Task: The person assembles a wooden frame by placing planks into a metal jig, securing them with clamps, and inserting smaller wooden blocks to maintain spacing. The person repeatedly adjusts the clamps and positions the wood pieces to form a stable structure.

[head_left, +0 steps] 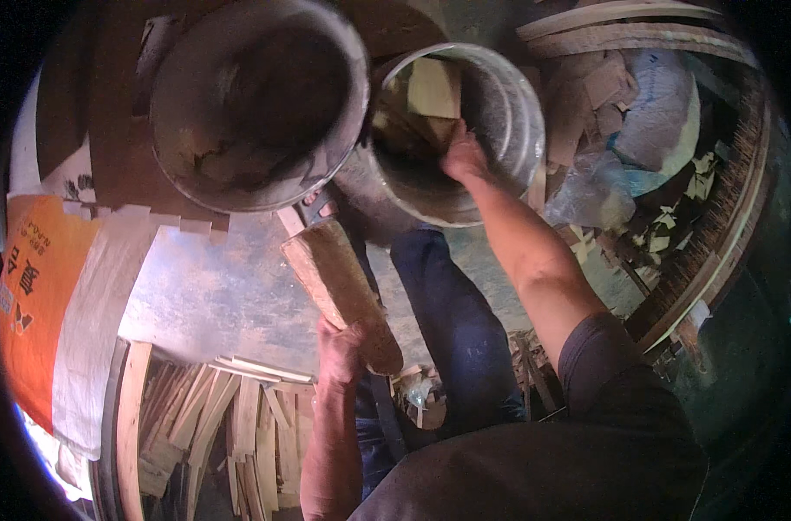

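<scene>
My left hand is closed round the lower end of a thick, rough-faced wooden block, which slants up and to the left in front of my legs. My right hand reaches down inside a round metal bucket. Its fingers are closed at the lower corner of a pale piece of wood, and the fingertips are partly hidden. More brownish wood lies beside that piece in the shadowed bucket. To the bucket's left, a wide metal basin has a dark inside.
Upright wooden strips stand at the lower left, near an orange and white sack. On the right lie wood scraps, a clear plastic bag and a curved bristly edge. Curved planks lie at the far right.
</scene>
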A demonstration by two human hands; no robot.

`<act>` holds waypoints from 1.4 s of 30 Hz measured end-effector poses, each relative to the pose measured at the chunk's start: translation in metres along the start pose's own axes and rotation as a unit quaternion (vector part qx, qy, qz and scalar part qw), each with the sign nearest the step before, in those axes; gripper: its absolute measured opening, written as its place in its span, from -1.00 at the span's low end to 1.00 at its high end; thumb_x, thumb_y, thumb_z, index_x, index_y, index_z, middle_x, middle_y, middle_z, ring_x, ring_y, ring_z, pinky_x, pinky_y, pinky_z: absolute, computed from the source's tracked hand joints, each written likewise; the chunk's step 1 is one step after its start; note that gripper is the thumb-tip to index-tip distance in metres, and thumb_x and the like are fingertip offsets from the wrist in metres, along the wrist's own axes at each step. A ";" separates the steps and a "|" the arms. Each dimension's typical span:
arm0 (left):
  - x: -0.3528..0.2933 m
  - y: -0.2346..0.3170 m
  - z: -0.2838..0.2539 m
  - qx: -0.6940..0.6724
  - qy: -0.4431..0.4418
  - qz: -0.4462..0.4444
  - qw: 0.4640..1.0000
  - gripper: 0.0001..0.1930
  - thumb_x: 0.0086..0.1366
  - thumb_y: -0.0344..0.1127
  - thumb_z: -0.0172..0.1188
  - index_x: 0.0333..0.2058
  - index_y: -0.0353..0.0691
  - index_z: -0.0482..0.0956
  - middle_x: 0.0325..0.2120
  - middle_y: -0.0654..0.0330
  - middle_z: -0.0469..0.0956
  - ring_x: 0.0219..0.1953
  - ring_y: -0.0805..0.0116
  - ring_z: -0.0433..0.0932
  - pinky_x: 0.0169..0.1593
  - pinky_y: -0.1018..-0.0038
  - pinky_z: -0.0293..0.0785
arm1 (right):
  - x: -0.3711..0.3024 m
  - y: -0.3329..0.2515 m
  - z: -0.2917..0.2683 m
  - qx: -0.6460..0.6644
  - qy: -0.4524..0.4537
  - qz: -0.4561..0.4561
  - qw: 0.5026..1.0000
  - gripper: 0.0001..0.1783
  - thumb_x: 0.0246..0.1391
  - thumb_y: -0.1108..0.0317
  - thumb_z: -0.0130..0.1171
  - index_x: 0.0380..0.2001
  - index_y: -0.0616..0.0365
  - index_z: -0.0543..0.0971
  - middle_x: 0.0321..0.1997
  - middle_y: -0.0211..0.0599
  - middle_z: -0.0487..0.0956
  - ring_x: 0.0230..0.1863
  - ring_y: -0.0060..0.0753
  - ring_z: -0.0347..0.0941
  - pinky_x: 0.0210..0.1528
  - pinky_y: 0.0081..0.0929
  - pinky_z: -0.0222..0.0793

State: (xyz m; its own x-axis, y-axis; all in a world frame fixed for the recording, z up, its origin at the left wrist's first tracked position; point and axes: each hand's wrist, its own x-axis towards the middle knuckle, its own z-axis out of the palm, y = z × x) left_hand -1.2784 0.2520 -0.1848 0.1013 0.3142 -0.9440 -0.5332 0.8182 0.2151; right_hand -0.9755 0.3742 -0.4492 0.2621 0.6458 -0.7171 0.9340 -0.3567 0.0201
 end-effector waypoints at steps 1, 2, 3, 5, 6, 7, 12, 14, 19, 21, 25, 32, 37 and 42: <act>-0.001 -0.003 -0.005 0.007 0.001 0.006 1.000 -0.45 0.08 -0.27 0.48 0.01 -0.32 0.49 -0.25 0.17 0.63 -0.25 0.33 0.62 -0.15 0.39 0.56 | 0.002 0.006 0.007 -0.022 0.006 0.008 1.000 0.03 0.00 0.28 0.30 0.46 0.29 0.01 0.15 0.20 0.53 0.23 0.13 0.45 0.27 -0.15 0.41; -0.001 -0.007 -0.006 0.009 0.002 0.013 1.000 -0.44 0.08 -0.26 0.50 0.02 -0.31 0.49 -0.25 0.18 0.63 -0.25 0.34 0.62 -0.15 0.39 0.56 | -0.002 0.006 -0.006 -0.046 -0.006 0.005 0.999 -0.18 -0.01 0.33 0.26 0.34 0.21 0.24 0.04 0.06 0.61 0.17 0.02 0.50 0.19 -0.20 0.44; -0.002 -0.009 -0.009 0.013 0.001 0.020 1.000 -0.43 0.08 -0.25 0.51 0.02 -0.30 0.48 -0.25 0.18 0.62 -0.24 0.34 0.61 -0.14 0.39 0.55 | -0.007 0.005 -0.017 -0.068 -0.020 0.002 0.997 -0.36 -0.03 0.37 0.22 0.22 0.13 0.47 -0.07 -0.07 0.68 0.12 -0.09 0.56 0.12 -0.24 0.48; -0.003 -0.012 -0.007 0.007 -0.004 0.009 1.000 -0.44 0.12 -0.29 0.50 0.04 -0.28 0.46 -0.25 0.20 0.61 -0.24 0.35 0.60 -0.14 0.40 0.54 | -0.010 0.041 -0.042 0.094 0.054 -0.092 0.990 -0.69 0.01 0.50 0.11 -0.14 0.14 0.64 -0.15 0.08 0.67 0.00 0.08 0.61 0.03 -0.17 0.51; -0.002 -0.012 0.000 0.001 -0.006 0.001 1.000 -0.46 0.13 -0.30 0.48 0.04 -0.27 0.46 -0.25 0.20 0.61 -0.24 0.36 0.59 -0.14 0.40 0.54 | -0.013 0.062 -0.044 0.172 0.022 -0.099 0.980 -0.77 0.01 0.52 0.13 -0.25 0.13 0.68 -0.23 0.06 0.69 -0.05 0.02 0.63 -0.03 -0.22 0.51; 0.001 -0.012 0.005 -0.003 -0.009 -0.002 1.000 -0.48 0.14 -0.32 0.47 0.04 -0.27 0.45 -0.25 0.21 0.61 -0.24 0.36 0.59 -0.15 0.40 0.53 | -0.025 0.064 -0.056 0.252 -0.084 -0.036 0.963 -0.67 0.03 0.43 0.24 -0.08 0.15 0.64 -0.17 0.03 0.69 -0.07 -0.02 0.63 0.01 -0.25 0.51; 0.008 -0.024 0.022 -0.043 -0.013 0.002 0.999 -0.53 0.20 -0.37 0.41 0.06 -0.24 0.46 -0.20 0.24 0.59 -0.20 0.38 0.56 -0.10 0.41 0.50 | -0.038 0.037 -0.037 0.056 -0.069 -0.083 0.993 0.01 -0.01 0.28 0.32 0.45 0.23 0.07 0.33 0.23 0.38 0.29 0.19 0.37 0.33 -0.10 0.31; 0.006 -0.027 0.025 -0.035 -0.008 0.007 0.999 -0.53 0.20 -0.37 0.41 0.06 -0.24 0.46 -0.19 0.26 0.58 -0.20 0.40 0.55 -0.09 0.42 0.49 | -0.029 0.016 -0.025 0.101 -0.065 -0.017 0.993 0.03 -0.02 0.27 0.35 0.45 0.23 0.04 0.30 0.29 0.39 0.30 0.20 0.36 0.36 -0.10 0.28; 0.001 -0.027 0.023 0.010 -0.004 0.020 1.000 -0.53 0.21 -0.35 0.40 0.05 -0.25 0.46 -0.20 0.28 0.56 -0.22 0.45 0.53 -0.13 0.45 0.47 | 0.007 0.022 0.002 0.137 -0.028 -0.027 0.990 -0.07 -0.17 0.23 0.40 0.27 0.27 0.24 0.13 0.19 0.53 0.23 0.14 0.44 0.23 -0.11 0.42; -0.002 -0.037 0.016 0.011 0.013 0.008 1.000 -0.53 0.20 -0.33 0.40 0.03 -0.27 0.45 -0.26 0.24 0.57 -0.30 0.42 0.54 -0.22 0.44 0.51 | -0.036 -0.008 -0.071 0.271 -0.091 -0.059 0.956 -0.29 -0.25 0.18 0.36 0.01 0.35 0.49 -0.06 0.02 0.63 0.01 -0.08 0.56 0.01 -0.24 0.46; -0.005 -0.040 0.025 0.008 0.012 0.018 1.000 -0.45 0.20 -0.14 0.43 0.05 -0.30 0.45 -0.25 0.16 0.59 -0.27 0.30 0.59 -0.16 0.35 0.55 | -0.092 0.014 -0.100 0.552 -0.293 0.068 0.778 -0.39 -0.22 0.25 0.26 -0.02 0.31 0.53 -0.19 -0.11 0.60 -0.10 -0.23 0.54 -0.07 -0.32 0.45; -0.017 -0.051 0.048 -0.032 -0.035 0.078 0.996 -0.06 0.02 0.10 0.59 0.21 -0.35 0.33 -0.02 0.14 0.55 -0.04 0.30 0.56 0.07 0.37 0.50 | -0.325 -0.005 -0.110 0.434 -0.234 -0.182 0.851 0.08 -0.22 0.18 0.42 0.36 0.30 0.15 0.16 0.02 0.46 0.21 -0.04 0.42 0.30 -0.18 0.29; -0.032 -0.014 0.056 0.331 -0.031 0.023 0.943 -0.08 -0.06 -0.06 0.66 0.15 -0.44 0.35 -0.06 0.06 0.57 -0.04 0.30 0.55 0.09 0.34 0.51 | -0.346 -0.030 -0.129 0.445 -0.359 -0.046 0.819 -0.04 -0.08 0.29 0.38 0.34 0.33 0.14 0.21 0.22 0.43 0.22 0.09 0.45 0.23 -0.17 0.37; -0.025 -0.019 0.071 0.234 0.044 0.075 0.968 -0.28 0.07 -0.39 0.42 0.20 -0.30 0.28 -0.14 0.08 0.59 -0.07 0.23 0.59 -0.03 0.36 0.57 | -0.331 -0.018 -0.121 0.373 -0.276 -0.264 0.845 -0.03 -0.12 0.25 0.45 0.31 0.39 0.23 0.22 0.26 0.46 0.24 0.11 0.46 0.28 -0.15 0.36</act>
State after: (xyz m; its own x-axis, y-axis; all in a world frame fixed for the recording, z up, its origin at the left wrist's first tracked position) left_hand -1.2113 0.2626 -0.1477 -0.0313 0.4202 -0.9069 -0.0949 0.9020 0.4212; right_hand -1.0495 0.2483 -0.1285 -0.4897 0.5075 -0.7090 0.4179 -0.5771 -0.7017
